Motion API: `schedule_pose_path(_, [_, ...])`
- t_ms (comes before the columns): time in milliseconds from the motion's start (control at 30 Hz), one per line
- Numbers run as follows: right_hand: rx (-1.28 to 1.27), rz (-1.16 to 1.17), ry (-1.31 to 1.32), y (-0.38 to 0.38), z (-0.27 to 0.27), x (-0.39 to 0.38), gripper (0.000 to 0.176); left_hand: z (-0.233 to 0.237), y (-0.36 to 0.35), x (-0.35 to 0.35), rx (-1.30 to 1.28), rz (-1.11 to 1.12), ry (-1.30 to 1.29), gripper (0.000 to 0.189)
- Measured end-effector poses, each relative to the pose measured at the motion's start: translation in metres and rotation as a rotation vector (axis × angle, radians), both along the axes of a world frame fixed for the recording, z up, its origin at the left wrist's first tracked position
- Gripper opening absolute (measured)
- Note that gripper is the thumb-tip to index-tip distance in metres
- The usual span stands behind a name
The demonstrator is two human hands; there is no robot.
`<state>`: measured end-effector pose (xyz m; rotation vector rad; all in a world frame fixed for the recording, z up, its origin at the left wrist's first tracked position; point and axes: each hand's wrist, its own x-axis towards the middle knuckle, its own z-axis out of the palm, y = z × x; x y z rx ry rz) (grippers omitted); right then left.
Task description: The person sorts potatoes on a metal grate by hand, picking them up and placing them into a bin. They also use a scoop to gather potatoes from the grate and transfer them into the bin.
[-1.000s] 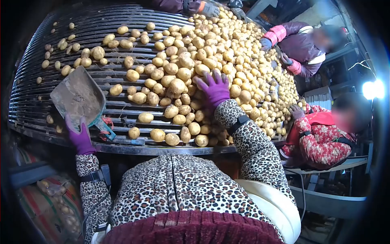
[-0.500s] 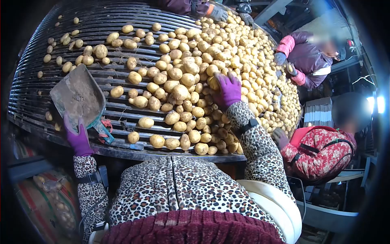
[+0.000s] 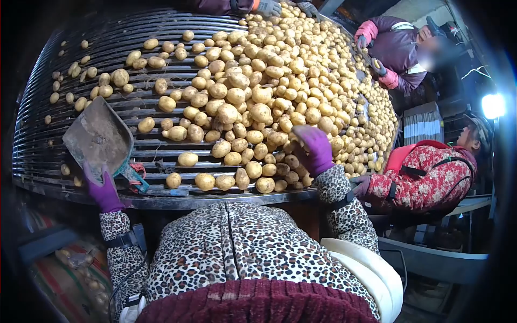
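My left hand (image 3: pixel 102 192), in a purple glove, grips the near rim of a dirt-covered scoop (image 3: pixel 99 134) with a teal handle. The scoop lies tilted on the slatted metal table (image 3: pixel 145 102). Over the near right part of the potato pile (image 3: pixel 269 94) is my right hand (image 3: pixel 314 149), also purple-gloved. Its fingers point left and are smeared by motion, so whether a potato is in them cannot be made out. Loose potatoes (image 3: pixel 204 181) lie along the near edge below it.
A co-worker in a maroon jacket (image 3: pixel 393 51) reaches to the pile's far right side. Another in a red floral jacket (image 3: pixel 425 175) stands at the right. A dark sleeve (image 3: pixel 223 6) with a grey glove is at the top. Filled sacks (image 3: pixel 70 274) lie at lower left.
My right hand has pulled back from a potato in the pile towards the near right edge. The left hand stays at the scoop. The maroon-jacketed co-worker's hands have shifted, and the view has turned slightly.
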<state>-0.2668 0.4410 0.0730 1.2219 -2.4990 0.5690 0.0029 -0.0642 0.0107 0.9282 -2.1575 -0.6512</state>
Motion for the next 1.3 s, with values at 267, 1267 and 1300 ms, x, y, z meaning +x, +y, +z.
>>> schedule_pose_path(267, [0.201, -0.024, -0.047, -0.076, 0.001, -0.025, 0.041, 0.007, 0.006, -0.002, -0.007, 0.044, -0.039, 0.061])
schedule_pose_path(1267, [0.276, 0.003, -0.483, -0.177, -0.016, -0.031, 0.057, 0.006, 0.008, -0.004, -0.093, 0.068, -0.098, 0.062])
schedule_pose_path(1300, [0.178, 0.019, -0.613, -0.165, -0.003, -0.025, 0.069, 0.000, 0.004, -0.004, -0.118, 0.051, -0.049, 0.062])
